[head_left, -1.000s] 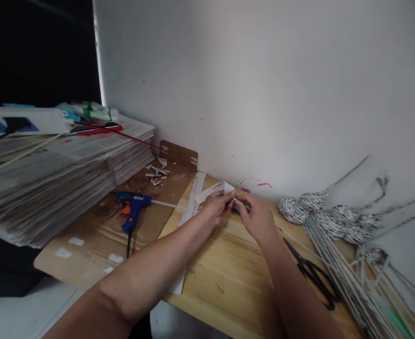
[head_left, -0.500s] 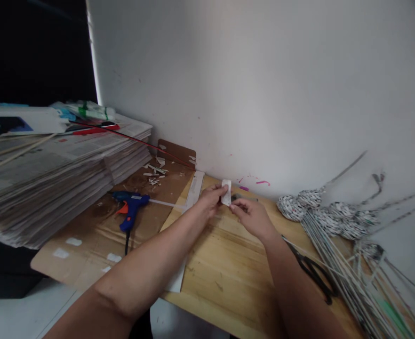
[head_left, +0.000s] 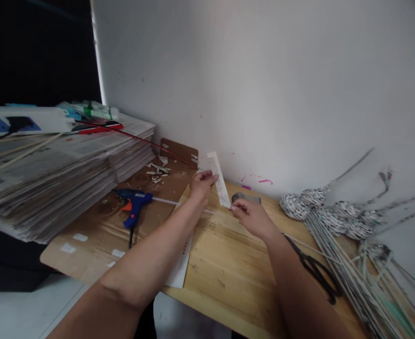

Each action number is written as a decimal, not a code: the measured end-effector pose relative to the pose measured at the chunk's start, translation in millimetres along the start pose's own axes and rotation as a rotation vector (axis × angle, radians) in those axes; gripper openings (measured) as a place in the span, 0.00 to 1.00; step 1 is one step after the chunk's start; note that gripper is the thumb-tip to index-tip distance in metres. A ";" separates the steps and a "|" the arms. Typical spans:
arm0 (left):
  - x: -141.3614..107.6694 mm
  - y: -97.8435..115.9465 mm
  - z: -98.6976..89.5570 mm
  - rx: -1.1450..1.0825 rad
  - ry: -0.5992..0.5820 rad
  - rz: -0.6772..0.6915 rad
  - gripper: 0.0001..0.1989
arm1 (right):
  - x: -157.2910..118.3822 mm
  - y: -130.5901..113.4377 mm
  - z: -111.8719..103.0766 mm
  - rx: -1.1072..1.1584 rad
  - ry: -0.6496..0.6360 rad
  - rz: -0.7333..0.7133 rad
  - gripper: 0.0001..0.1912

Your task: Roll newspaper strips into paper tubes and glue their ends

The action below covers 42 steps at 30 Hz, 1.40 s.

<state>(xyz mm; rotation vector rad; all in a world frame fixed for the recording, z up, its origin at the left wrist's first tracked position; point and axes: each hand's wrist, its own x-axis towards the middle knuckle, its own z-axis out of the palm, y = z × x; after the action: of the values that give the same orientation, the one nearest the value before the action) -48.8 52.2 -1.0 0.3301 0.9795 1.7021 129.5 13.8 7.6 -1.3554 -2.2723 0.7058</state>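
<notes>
A narrow strip of printed newspaper [head_left: 219, 181] is stretched between my two hands above the wooden board. My left hand [head_left: 202, 184] pinches its left edge around the middle, and the upper end sticks up past the fingers. At the lower end, the fingertips of my right hand [head_left: 244, 213] are closed on the strip's corner. Just behind my right hand, a grey roll [head_left: 247, 197], perhaps tape, lies on the board. A long white paper sheet [head_left: 179, 270] rests partly under my left forearm.
A blue glue gun [head_left: 137, 207] lies on cardboard [head_left: 101, 252] at left, near paper scraps [head_left: 159, 172]. A tall newspaper stack [head_left: 98, 157] bears a power strip [head_left: 27, 120]. Black scissors [head_left: 316, 270], rolled paper sticks [head_left: 338, 254] and woven paper pieces [head_left: 348, 219] are at right.
The paper strip now shows much longer and tilts up to the left; before, only a short piece showed. My left hand has moved up and left, while my right hand stays nearly in place.
</notes>
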 end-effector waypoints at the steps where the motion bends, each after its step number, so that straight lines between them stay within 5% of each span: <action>1: -0.2 -0.6 0.0 0.008 0.000 -0.016 0.11 | 0.1 0.2 0.4 -0.002 0.002 0.000 0.11; 4: -1.4 -3.6 -0.7 0.046 -0.015 -0.129 0.05 | 0.7 0.8 1.0 0.000 0.048 0.003 0.11; 9: -8.8 -11.7 -1.2 0.140 -0.128 -0.390 0.20 | 3.8 4.9 0.1 -0.026 0.183 0.010 0.10; 12: -16.0 -17.8 1.4 0.163 -0.206 -0.459 0.20 | 5.0 8.3 -0.8 -0.057 0.232 -0.007 0.10; 16: -23.7 -24.1 4.9 0.152 -0.315 -0.454 0.09 | 4.9 9.9 -1.2 -0.090 0.272 -0.032 0.10; 24: -25.9 -23.1 2.8 0.144 -0.450 -0.408 0.11 | 5.4 13.0 -1.6 -0.077 0.277 0.011 0.11; 42: -31.2 -25.9 6.1 0.158 -0.400 -0.324 0.09 | 7.8 25.3 -0.9 0.117 0.246 0.079 0.10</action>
<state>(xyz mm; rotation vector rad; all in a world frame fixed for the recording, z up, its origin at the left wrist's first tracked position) -16.1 28.7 -8.7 0.5597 0.8182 1.2083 144.0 31.1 -6.4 -1.3989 -1.9658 0.6464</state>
